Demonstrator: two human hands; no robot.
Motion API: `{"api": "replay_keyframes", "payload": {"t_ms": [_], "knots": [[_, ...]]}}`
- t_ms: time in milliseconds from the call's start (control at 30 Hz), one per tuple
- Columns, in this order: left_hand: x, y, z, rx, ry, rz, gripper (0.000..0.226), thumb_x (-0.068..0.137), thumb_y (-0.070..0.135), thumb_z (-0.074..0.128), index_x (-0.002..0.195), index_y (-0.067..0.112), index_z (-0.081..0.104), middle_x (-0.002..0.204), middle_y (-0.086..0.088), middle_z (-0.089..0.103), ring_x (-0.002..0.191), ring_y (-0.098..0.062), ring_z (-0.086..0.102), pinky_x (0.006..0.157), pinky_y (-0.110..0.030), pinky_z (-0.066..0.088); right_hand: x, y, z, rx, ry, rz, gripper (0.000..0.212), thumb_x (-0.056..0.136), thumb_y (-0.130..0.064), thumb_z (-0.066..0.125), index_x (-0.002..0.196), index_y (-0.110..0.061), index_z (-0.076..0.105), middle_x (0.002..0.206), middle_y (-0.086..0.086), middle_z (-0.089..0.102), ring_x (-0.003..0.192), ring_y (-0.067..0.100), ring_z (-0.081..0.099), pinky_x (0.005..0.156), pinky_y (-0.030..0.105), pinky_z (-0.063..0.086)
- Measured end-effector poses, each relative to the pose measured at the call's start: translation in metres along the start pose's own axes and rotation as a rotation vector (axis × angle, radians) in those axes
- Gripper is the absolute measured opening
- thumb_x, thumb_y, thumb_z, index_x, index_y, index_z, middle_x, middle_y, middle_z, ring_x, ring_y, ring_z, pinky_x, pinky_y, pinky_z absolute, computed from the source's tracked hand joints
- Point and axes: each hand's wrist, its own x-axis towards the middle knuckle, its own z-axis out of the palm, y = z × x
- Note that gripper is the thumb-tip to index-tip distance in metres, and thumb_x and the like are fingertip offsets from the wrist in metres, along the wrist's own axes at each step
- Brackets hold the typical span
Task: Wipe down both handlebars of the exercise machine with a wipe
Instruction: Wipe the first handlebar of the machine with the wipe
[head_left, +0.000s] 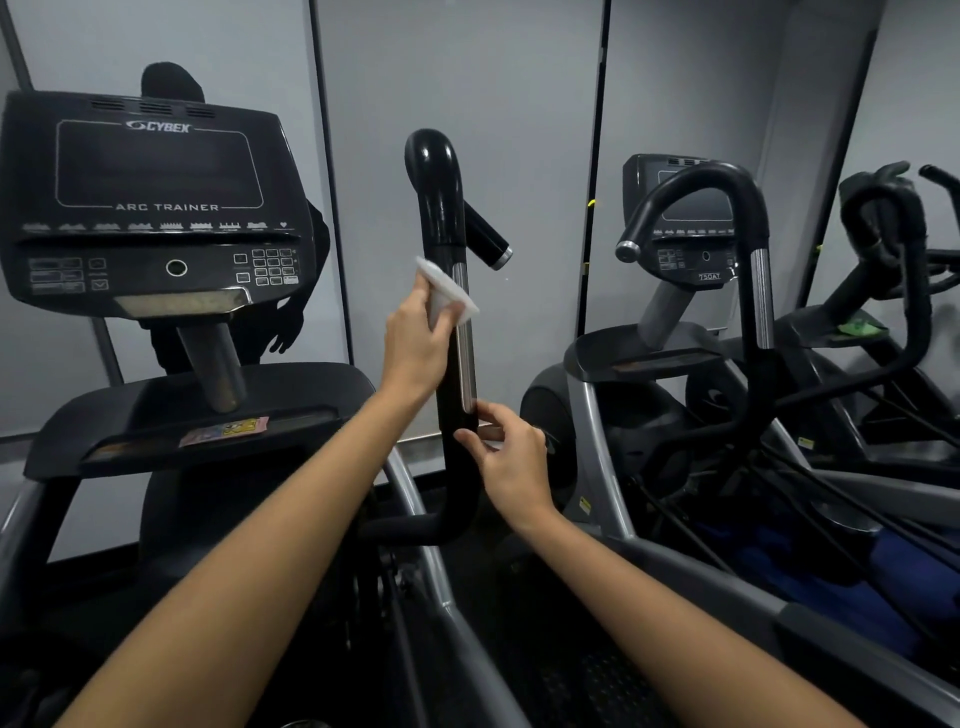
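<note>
A black upright handlebar (441, 208) with a silver sensor strip rises in the middle of the view, curving over at its top. My left hand (415, 343) holds a white wipe (447, 291) pressed against the bar's left side, about halfway up. Lower down, my right hand (506, 457) touches the same bar with thumb and fingertips pinched on its right side. The machine's console (150, 202), marked Arc Trainer, stands to the left. The machine's other handlebar is not in view.
A second exercise machine (696, 291) with its own curved black handlebar stands close on the right, and more machines sit beyond it. A grey panelled wall is straight ahead. The machine's grey frame and pedals lie below my arms.
</note>
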Motion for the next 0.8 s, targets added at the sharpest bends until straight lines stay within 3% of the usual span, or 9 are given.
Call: {"api": "replay_keyframes", "payload": {"t_ms": [200,333,567,667,800], "knots": [[-0.013,-0.006,-0.002,-0.198,-0.065,-0.063,0.051,0.092,0.019,0.055,0.139,0.007,0.038,0.113,0.000,0.059,0.106,-0.015,0.058,0.092,-0.027,0.048,-0.003,0.003,-0.001,0.022,-0.014,-0.006,0.037,0.083,-0.009,0.068,0.120,-0.009,0.060,0.094,-0.013,0.060,0.070,-0.020,0.055,0.065,-0.004,0.041],[-0.039,-0.013,-0.001,-0.245,-0.098,-0.067,0.044,0.092,0.017,0.055,0.133,0.006,0.045,0.109,0.001,0.061,0.099,-0.008,0.060,0.087,-0.018,0.049,-0.003,0.005,0.000,0.017,-0.002,-0.015,0.037,0.083,-0.008,0.068,0.120,-0.009,0.060,0.097,-0.010,0.063,0.068,-0.020,0.056,0.066,-0.003,0.041],[0.006,0.006,-0.004,-0.236,-0.068,-0.077,0.053,0.093,0.020,0.052,0.141,0.004,0.034,0.129,-0.009,0.054,0.114,-0.018,0.054,0.097,-0.029,0.045,-0.003,0.006,-0.002,0.049,-0.028,0.002,0.038,0.083,-0.008,0.068,0.120,-0.009,0.060,0.096,-0.010,0.062,0.074,-0.022,0.055,0.069,-0.002,0.042],[-0.020,-0.004,-0.003,-0.245,-0.102,-0.107,0.051,0.093,0.021,0.053,0.139,0.004,0.038,0.122,-0.007,0.057,0.109,-0.014,0.056,0.093,-0.026,0.047,-0.006,0.010,-0.001,0.051,-0.009,-0.004,0.031,0.082,-0.008,0.069,0.113,-0.008,0.063,0.094,-0.005,0.067,0.074,-0.022,0.056,0.067,-0.003,0.041],[-0.060,-0.021,-0.002,-0.153,-0.146,-0.086,0.053,0.091,0.023,0.056,0.139,0.006,0.039,0.114,-0.005,0.062,0.106,-0.015,0.060,0.094,-0.032,0.050,-0.008,0.015,0.002,0.057,0.018,0.016,0.032,0.081,-0.009,0.070,0.113,-0.007,0.064,0.094,-0.004,0.068,0.076,-0.012,0.059,0.070,0.001,0.046]]}}
